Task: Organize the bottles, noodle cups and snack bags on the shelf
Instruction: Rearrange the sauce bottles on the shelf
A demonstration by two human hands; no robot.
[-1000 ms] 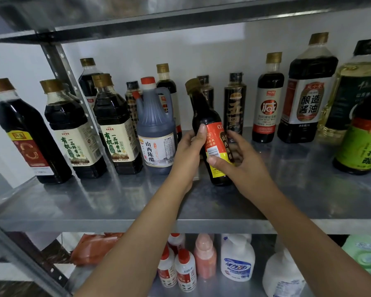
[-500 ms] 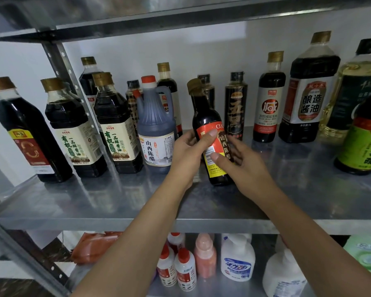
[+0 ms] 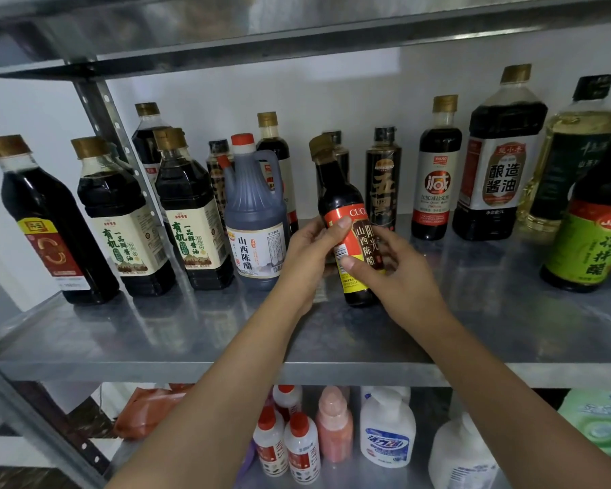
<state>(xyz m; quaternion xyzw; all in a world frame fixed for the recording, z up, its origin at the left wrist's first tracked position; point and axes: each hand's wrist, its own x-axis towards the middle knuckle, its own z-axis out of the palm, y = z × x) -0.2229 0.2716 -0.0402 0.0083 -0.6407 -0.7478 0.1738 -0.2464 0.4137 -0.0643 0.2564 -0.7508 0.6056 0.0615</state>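
Thumb and curled fingers of the left hand (image 3: pixel 306 252) wrap the left side of a small dark vinegar bottle (image 3: pixel 341 202), the thumb lying across its red and yellow label. The right hand (image 3: pixel 399 273) pinches the same bottle from the right, thumb on the label's front and fingers behind it. The bottle leans, gold cap toward the upper left, base low over the steel shelf (image 3: pixel 191 330); whether it touches cannot be told.

Just left of the bottle stands a blue-grey jug (image 3: pixel 254 213) with a handle and a red-and-white cap. Further left are 2 square cream-labelled bottles (image 3: pixel 191 220), then a round red-labelled bottle (image 3: pixel 50 224). Just behind the bottle rises a tall black bottle (image 3: pixel 383 181) with gold characters. Right of it, near the wall, stand a white-labelled bottle (image 3: pixel 436 174), a large soy bottle (image 3: pixel 501 160) and a yellow oil bottle (image 3: pixel 561 164); a green-labelled bottle (image 3: pixel 593 234) sits nearer the front edge. Below, on the lower shelf (image 3: pixel 422 404), are 3 red-capped white bottles (image 3: pixel 302 446), a pink bottle (image 3: pixel 334 425) and a white pump bottle (image 3: pixel 387 432).
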